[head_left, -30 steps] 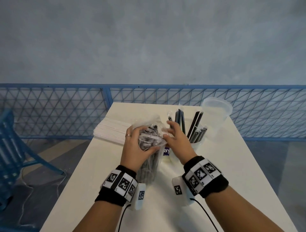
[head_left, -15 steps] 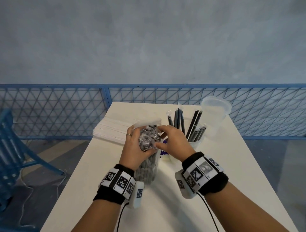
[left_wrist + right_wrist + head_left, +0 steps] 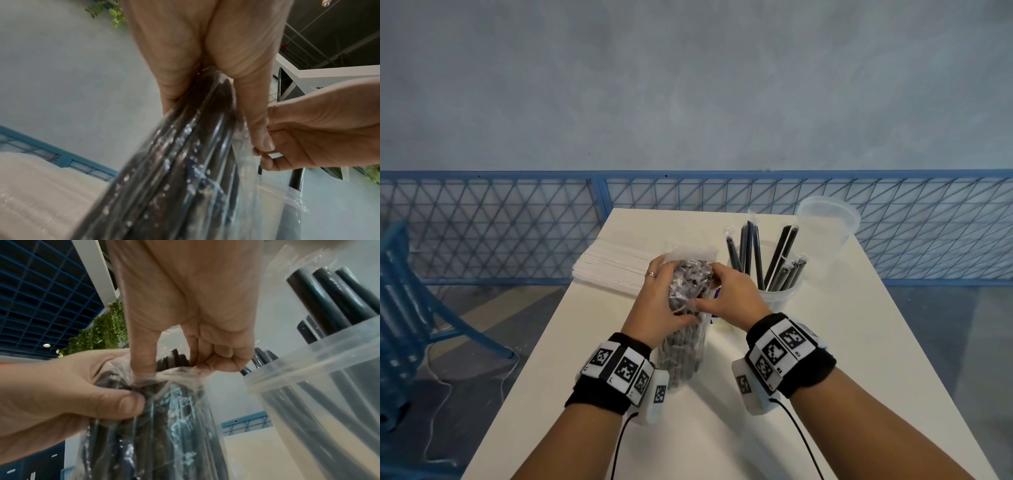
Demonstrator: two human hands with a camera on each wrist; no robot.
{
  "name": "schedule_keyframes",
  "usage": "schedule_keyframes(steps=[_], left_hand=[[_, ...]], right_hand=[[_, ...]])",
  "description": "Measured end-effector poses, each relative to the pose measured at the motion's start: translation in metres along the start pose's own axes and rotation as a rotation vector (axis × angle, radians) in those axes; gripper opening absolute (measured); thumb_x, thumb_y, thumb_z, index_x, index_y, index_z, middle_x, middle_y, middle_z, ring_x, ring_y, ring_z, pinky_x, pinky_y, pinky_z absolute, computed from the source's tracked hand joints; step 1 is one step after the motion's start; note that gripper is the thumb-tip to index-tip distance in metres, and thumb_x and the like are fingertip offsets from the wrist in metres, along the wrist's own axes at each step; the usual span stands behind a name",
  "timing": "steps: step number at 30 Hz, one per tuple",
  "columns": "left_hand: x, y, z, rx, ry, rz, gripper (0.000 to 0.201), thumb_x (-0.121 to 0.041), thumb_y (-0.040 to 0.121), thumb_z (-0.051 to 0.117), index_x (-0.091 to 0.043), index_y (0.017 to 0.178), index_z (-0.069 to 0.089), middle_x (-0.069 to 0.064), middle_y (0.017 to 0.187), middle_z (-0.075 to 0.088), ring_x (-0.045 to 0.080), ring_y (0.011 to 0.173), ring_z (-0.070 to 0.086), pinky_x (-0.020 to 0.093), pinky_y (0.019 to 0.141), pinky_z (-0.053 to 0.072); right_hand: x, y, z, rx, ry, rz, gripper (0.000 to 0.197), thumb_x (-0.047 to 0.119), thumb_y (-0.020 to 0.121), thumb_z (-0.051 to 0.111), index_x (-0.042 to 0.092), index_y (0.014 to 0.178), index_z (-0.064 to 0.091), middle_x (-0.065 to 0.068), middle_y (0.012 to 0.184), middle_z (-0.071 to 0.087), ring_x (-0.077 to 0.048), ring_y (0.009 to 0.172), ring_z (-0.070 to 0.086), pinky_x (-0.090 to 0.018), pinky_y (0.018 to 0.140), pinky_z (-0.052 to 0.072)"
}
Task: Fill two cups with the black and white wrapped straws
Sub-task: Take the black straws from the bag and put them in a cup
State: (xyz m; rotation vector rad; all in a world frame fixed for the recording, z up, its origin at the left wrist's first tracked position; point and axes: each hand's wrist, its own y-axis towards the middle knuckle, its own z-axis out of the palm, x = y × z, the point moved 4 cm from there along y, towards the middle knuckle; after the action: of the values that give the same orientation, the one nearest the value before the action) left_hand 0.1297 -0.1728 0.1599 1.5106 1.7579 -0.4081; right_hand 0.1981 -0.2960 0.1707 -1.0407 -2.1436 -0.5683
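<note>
The bag (image 3: 685,329) of black straws stands upright on the table (image 3: 859,359), its long axis close to vertical, mouth at the top — right between the two hands. The left hand (image 3: 659,305) wraps the bag's upper part from the 9 o'clock side, thumb pressed across the plastic, fingers curled behind it. The right hand (image 3: 734,296) comes in from 3 o'clock and pinches at the mouth; in the right wrist view its thumb and curled fingers bunch the film at the rim, with straw tips showing just above. Whether a straw is already caught in that pinch I cannot tell.

The cup (image 3: 774,291) with a few black straws (image 3: 756,260) leaning in it stands at about 2 o'clock from the bag, just beside the right hand. A second cup (image 3: 825,236), seemingly empty, sits farther out along the same line. A stack of white straws (image 3: 613,270) lies flat at 10 o'clock, behind the left hand.

So the coming move likely turns on this: straws must leave along the bag's axis, upward, then swing a short way toward 2 o'clock. The right hand is the nearer one to both mouth and cup — the left looks best kept as the anchor.
</note>
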Motion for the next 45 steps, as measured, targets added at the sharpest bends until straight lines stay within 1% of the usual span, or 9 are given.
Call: schedule_keyframes(steps=[8, 11, 16, 21, 26, 31, 36, 40, 45], left_hand=[[-0.005, 0.001, 0.006, 0.011, -0.010, 0.017, 0.097, -0.023, 0.050, 0.088, -0.017, 0.132, 0.037, 0.003, 0.145, 0.024, 0.011, 0.126, 0.036, 0.022, 0.105, 0.031], [-0.008, 0.001, 0.006, 0.041, -0.014, 0.056, 0.096, -0.024, 0.049, 0.088, -0.017, 0.131, 0.039, 0.002, 0.141, 0.028, 0.008, 0.125, 0.033, 0.025, 0.108, 0.031], [-0.012, 0.003, 0.011, 0.013, -0.016, 0.069, 0.083, -0.017, 0.054, 0.086, -0.013, 0.126, 0.045, 0.005, 0.139, 0.032, 0.011, 0.121, 0.040, 0.016, 0.100, 0.030], [-0.012, 0.008, 0.011, 0.016, 0.039, 0.049, 0.079, -0.017, 0.058, 0.084, -0.021, 0.127, 0.044, 0.007, 0.137, 0.034, 0.019, 0.126, 0.040, 0.023, 0.103, 0.033], [-0.014, 0.009, 0.014, 0.022, 0.049, 0.066, 0.077, -0.010, 0.059, 0.083, -0.019, 0.125, 0.046, 0.003, 0.130, 0.038, 0.014, 0.119, 0.043, 0.013, 0.097, 0.029], [-0.010, 0.012, 0.012, 0.009, 0.050, 0.063, 0.077, -0.009, 0.056, 0.084, -0.018, 0.122, 0.047, 0.004, 0.129, 0.043, 0.015, 0.119, 0.043, 0.014, 0.099, 0.028], [-0.013, 0.012, 0.010, -0.027, 0.039, 0.063, 0.077, -0.008, 0.056, 0.084, -0.016, 0.124, 0.048, 0.004, 0.125, 0.045, 0.009, 0.111, 0.041, 0.019, 0.099, 0.033], [-0.013, 0.012, 0.012, -0.027, 0.025, 0.072, 0.075, -0.007, 0.054, 0.084, -0.017, 0.120, 0.051, 0.005, 0.124, 0.047, 0.014, 0.115, 0.046, 0.016, 0.098, 0.032], [-0.005, 0.014, 0.006, -0.046, 0.027, 0.019, 0.074, -0.009, 0.054, 0.085, -0.018, 0.118, 0.050, 0.006, 0.125, 0.045, 0.016, 0.114, 0.047, 0.017, 0.096, 0.032]], right_hand=[[-0.013, -0.007, 0.011, -0.167, 0.181, 0.001, 0.046, 0.019, 0.070, 0.078, 0.011, 0.112, 0.061, -0.001, 0.097, 0.068, -0.007, 0.081, 0.057, 0.003, 0.064, 0.038], [-0.017, -0.006, 0.016, -0.153, 0.258, 0.010, 0.049, 0.022, 0.070, 0.079, 0.011, 0.114, 0.061, -0.003, 0.103, 0.066, -0.014, 0.091, 0.062, -0.012, 0.077, 0.046], [-0.027, -0.004, 0.017, -0.169, 0.288, 0.088, 0.042, 0.019, 0.066, 0.079, 0.011, 0.104, 0.062, 0.002, 0.090, 0.060, -0.011, 0.081, 0.057, -0.002, 0.061, 0.040], [-0.030, -0.009, 0.016, -0.406, 0.491, 0.089, 0.040, 0.047, 0.059, 0.070, 0.028, 0.094, 0.061, -0.006, 0.095, 0.067, -0.028, 0.094, 0.062, -0.046, 0.084, 0.053], [-0.007, -0.005, -0.019, -0.514, 0.584, 0.014, 0.027, 0.047, 0.065, 0.069, 0.054, 0.086, 0.054, -0.013, 0.102, 0.060, -0.033, 0.101, 0.057, -0.051, 0.091, 0.048], [0.015, -0.008, -0.058, -0.484, 0.817, -0.118, 0.025, 0.021, 0.080, 0.069, 0.018, 0.103, 0.058, -0.008, 0.102, 0.062, -0.017, 0.095, 0.061, -0.033, 0.089, 0.051], [0.006, -0.016, -0.030, -0.269, 0.696, -0.058, 0.042, 0.013, 0.071, 0.078, 0.011, 0.107, 0.057, 0.002, 0.094, 0.068, -0.001, 0.085, 0.066, -0.016, 0.076, 0.052], [-0.005, -0.019, -0.014, -0.389, 0.666, 0.062, 0.031, 0.012, 0.072, 0.078, 0.000, 0.098, 0.066, -0.007, 0.092, 0.072, -0.014, 0.086, 0.068, -0.034, 0.082, 0.057], [0.003, -0.011, -0.059, -0.622, 1.015, 0.108, 0.012, 0.006, 0.079, 0.070, 0.011, 0.088, 0.065, -0.001, 0.086, 0.068, -0.014, 0.082, 0.066, -0.029, 0.081, 0.055]])
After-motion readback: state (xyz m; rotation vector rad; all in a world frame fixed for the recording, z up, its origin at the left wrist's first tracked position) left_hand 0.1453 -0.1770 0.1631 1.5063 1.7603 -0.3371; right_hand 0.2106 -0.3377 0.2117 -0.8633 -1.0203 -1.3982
